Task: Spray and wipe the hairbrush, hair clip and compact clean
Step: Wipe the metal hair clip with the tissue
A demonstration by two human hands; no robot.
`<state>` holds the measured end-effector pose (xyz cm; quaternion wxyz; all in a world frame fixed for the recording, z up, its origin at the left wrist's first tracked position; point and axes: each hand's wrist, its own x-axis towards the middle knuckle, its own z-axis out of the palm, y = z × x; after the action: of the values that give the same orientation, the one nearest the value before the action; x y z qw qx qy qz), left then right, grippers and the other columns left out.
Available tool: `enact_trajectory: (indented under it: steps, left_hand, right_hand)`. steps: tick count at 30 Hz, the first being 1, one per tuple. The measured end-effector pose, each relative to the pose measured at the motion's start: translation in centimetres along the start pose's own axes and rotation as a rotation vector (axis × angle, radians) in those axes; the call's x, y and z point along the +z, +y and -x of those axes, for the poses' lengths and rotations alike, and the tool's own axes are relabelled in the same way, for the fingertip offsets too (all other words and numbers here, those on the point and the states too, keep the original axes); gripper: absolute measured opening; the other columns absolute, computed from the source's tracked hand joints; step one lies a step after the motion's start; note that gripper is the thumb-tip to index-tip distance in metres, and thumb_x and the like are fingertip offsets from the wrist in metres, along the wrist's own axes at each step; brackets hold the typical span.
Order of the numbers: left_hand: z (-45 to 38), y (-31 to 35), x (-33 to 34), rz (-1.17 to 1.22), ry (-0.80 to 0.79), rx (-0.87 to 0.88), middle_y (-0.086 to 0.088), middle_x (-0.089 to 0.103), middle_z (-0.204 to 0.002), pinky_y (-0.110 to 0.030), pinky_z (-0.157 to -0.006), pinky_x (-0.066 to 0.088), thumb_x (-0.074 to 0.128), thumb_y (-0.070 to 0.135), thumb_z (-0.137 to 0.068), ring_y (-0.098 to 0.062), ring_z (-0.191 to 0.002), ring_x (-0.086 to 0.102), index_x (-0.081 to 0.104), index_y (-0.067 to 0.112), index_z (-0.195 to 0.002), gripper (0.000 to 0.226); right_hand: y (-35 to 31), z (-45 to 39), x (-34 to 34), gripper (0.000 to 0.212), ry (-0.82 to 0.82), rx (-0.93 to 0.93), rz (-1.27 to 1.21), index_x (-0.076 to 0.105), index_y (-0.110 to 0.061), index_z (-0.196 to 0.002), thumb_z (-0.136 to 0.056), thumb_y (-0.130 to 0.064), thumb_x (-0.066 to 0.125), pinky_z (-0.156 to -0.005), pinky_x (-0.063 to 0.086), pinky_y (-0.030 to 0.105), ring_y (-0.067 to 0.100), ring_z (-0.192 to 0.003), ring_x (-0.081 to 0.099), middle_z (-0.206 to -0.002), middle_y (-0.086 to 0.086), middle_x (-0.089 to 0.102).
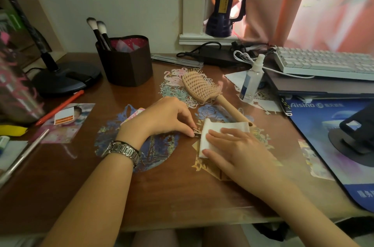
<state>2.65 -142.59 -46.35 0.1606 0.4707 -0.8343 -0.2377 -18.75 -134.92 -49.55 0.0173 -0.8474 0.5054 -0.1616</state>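
Note:
A tan hairbrush (202, 87) lies bristles-up in the middle of the brown desk (162, 196), its handle pointing toward me. My left hand (168, 117) pinches the metal end of a small hair clip (196, 131) against the desk. My right hand (232, 147) lies flat on a white wipe cloth (204, 141), pressing it over the rest of the clip, which is hidden. A clear spray bottle (252, 80) with a white top stands to the right of the brush. No compact is in view.
A dark brush holder (125, 64) with makeup brushes stands at the back left, beside a black lamp base (64, 79). A white keyboard (327, 64) on a laptop and a blue mouse mat (323, 135) with a black phone stand fill the right. Pens and photos lie at left.

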Motion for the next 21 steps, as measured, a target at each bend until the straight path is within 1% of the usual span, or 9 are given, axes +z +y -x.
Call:
enact_trajectory:
  steps: [4, 7, 11, 15, 21]
  left_hand:
    - [-0.1, 0.0, 0.0, -0.006, 0.022, 0.016, 0.014, 0.071, -0.086, -0.038, -0.086, 0.049, 0.084, 0.034, -0.066, -0.005, -0.089, 0.060, 0.077, 0.032, -0.076, 0.013]
    - [-0.1, -0.1, 0.0, -0.016, 0.028, 0.016, 0.014, 0.071, -0.087, -0.038, -0.086, 0.049, 0.083, 0.033, -0.068, -0.005, -0.089, 0.059, 0.078, 0.029, -0.078, 0.012]
    - [-0.1, -0.2, 0.0, -0.043, 0.019, 0.017, 0.015, 0.070, -0.087, -0.036, -0.085, 0.048, 0.081, 0.039, -0.067, -0.005, -0.089, 0.057, 0.077, 0.033, -0.079, 0.014]
    - [0.0, -0.2, 0.0, -0.025, 0.018, 0.006, 0.014, 0.070, -0.086, -0.034, -0.085, 0.048, 0.083, 0.042, -0.063, -0.004, -0.089, 0.058, 0.075, 0.039, -0.075, 0.014]
    - [-0.2, -0.1, 0.0, -0.021, 0.021, 0.005, 0.014, 0.070, -0.085, -0.035, -0.086, 0.048, 0.083, 0.041, -0.063, -0.004, -0.089, 0.058, 0.076, 0.036, -0.075, 0.015]
  right_hand:
    - [-1.1, -1.0, 0.2, 0.050, 0.007, -0.039, 0.010, 0.063, -0.026, -0.118, -0.089, -0.055, 0.036, -0.086, 0.051, 0.039, 0.018, -0.112, 0.059, -0.121, -0.010, 0.065]
    - [-1.4, -1.6, 0.1, 0.050, 0.007, -0.061, -0.014, 0.065, -0.022, -0.116, -0.089, -0.054, 0.036, -0.083, 0.053, 0.039, 0.019, -0.110, 0.060, -0.119, -0.007, 0.066]
    - [-0.8, -1.0, 0.2, 0.049, -0.017, -0.055, -0.015, 0.061, -0.027, -0.122, -0.090, -0.054, 0.036, -0.089, 0.049, 0.036, 0.014, -0.116, 0.056, -0.124, -0.011, 0.063]
    - [0.4, 0.0, -0.2, 0.052, -0.052, -0.026, -0.022, 0.057, -0.030, -0.127, -0.090, -0.056, 0.030, -0.098, 0.044, 0.035, 0.008, -0.123, 0.049, -0.129, -0.016, 0.058]
    - [0.1, -0.2, -0.4, 0.053, -0.050, -0.033, 0.014, 0.058, -0.028, -0.125, -0.090, -0.055, 0.029, -0.095, 0.046, 0.037, 0.011, -0.120, 0.052, -0.127, -0.014, 0.060]
